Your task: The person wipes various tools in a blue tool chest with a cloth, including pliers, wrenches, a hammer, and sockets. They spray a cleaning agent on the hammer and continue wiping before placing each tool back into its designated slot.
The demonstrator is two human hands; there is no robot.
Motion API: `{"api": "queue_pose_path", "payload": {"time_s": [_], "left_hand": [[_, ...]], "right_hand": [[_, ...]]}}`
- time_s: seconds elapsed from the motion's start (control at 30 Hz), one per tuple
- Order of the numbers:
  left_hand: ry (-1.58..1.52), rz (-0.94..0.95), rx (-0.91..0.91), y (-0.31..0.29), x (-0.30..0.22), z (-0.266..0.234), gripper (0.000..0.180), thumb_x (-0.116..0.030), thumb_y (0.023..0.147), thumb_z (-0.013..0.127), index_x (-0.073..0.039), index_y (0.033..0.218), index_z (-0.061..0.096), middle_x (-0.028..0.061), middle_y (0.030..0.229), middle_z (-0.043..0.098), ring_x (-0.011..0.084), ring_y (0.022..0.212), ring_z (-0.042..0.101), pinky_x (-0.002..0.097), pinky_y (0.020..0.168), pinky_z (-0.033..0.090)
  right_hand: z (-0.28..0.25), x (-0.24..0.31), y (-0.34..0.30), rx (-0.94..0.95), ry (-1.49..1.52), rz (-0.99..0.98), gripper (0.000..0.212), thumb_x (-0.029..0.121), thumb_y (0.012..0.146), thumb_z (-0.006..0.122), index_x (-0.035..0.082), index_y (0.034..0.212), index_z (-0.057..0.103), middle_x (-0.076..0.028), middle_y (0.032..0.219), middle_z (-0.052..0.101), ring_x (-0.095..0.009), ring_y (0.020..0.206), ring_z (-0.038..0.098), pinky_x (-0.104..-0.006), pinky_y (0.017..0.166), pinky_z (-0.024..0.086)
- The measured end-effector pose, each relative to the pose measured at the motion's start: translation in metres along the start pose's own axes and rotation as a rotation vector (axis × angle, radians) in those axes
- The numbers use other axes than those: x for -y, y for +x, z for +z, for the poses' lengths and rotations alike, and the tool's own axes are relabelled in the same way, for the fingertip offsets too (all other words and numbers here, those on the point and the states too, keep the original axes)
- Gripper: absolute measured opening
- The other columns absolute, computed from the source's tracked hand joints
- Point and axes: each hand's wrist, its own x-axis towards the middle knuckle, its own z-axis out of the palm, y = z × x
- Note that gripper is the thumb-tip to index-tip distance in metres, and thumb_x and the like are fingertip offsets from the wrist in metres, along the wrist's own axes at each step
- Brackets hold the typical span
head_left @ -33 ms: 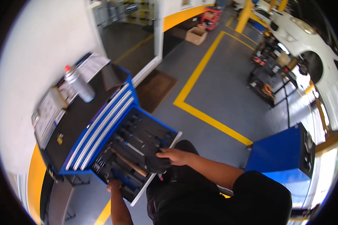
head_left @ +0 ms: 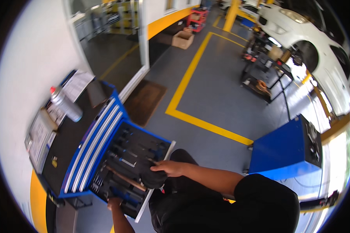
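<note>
1. The person's left hand (head_left: 115, 202) met the side of an open drawer (head_left: 145, 203); whether its fingers were closed on the edge could not be told.
2. Inside that dark-lined, silver-fronted drawer, a tool with a brown wooden handle (head_left: 125, 178) lay among blue and black hand tools.
3. At the drawer's front edge, a soft-looking, rounded black object (head_left: 153, 179) hung over the tools, its exact kind unclear. The fingers of the right hand (head_left: 168, 168) were clamped on it, and together they blocked part of the contents from view.
4. Left of the hands, papers (head_left: 41, 145), a small yellow item (head_left: 55, 162) and a tilted-looking, red-capped spray can (head_left: 67, 105) topped the blue tool chest (head_left: 93, 145). The pulled-out drawer filled the space between chest and person.
5. Beyond lay a brown mat (head_left: 146, 103) and an open carton (head_left: 182, 39).
6. At right stood a black cart (head_left: 268, 77), a blue cabinet (head_left: 278, 149) and a white car (head_left: 321, 44).
</note>
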Motion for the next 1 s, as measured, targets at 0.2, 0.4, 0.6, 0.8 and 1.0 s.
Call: {"api": "queue_pose_path", "payload": {"time_s": [0.2,0.4,0.6,0.8,1.0], "left_hand": [[-0.241,0.195,0.019,-0.018,-0.057,-0.012,0.104,-0.073,0.071,0.076,0.005,0.137,0.053,0.0192,0.123,0.070,0.0309,0.114,0.071,0.0417,0.093,0.058],[-0.347,0.489,0.163,-0.085,-0.106,-0.026,0.101,-0.073,0.072,0.075,0.004,0.135,0.055,0.0192,0.121,0.071,0.0311,0.112,0.071,0.0418,0.092,0.058],[-0.354,0.573,0.255,-0.111,-0.122,-0.025,0.098,-0.072,0.073,0.075,0.003,0.133,0.056,0.0192,0.119,0.071,0.0313,0.111,0.071,0.0419,0.091,0.059],[-0.363,0.559,0.287,-0.111,-0.122,-0.021,0.095,-0.071,0.074,0.074,0.003,0.131,0.058,0.0192,0.117,0.072,0.0315,0.109,0.072,0.0420,0.090,0.059],[-0.388,0.522,0.297,-0.105,-0.111,-0.021,0.092,-0.070,0.075,0.074,0.002,0.130,0.060,0.0193,0.115,0.072,0.0318,0.107,0.072,0.0421,0.089,0.059]], "right_hand": [[0.024,-0.004,-0.028,-0.105,0.087,-0.008,0.063,0.038,0.093,0.075,0.005,0.143,0.054,-0.008,0.141,0.060,-0.018,0.125,0.059,-0.0337,0.110,0.043],[0.030,-0.009,-0.039,0.017,0.235,0.027,0.063,0.036,0.091,0.078,0.005,0.140,0.053,-0.009,0.140,0.060,-0.018,0.124,0.060,-0.0353,0.111,0.044],[0.038,0.002,-0.048,0.044,0.258,0.022,0.067,0.037,0.091,0.077,0.006,0.145,0.050,-0.009,0.143,0.059,-0.018,0.125,0.059,-0.0348,0.111,0.044],[0.032,0.000,-0.052,0.032,0.189,0.007,0.065,0.039,0.090,0.077,0.007,0.143,0.054,-0.008,0.143,0.059,-0.018,0.126,0.058,-0.0349,0.110,0.044],[0.039,-0.010,-0.049,0.055,0.187,0.018,0.062,0.038,0.091,0.076,0.006,0.140,0.057,-0.007,0.138,0.063,-0.019,0.122,0.062,-0.0357,0.108,0.046]]}}
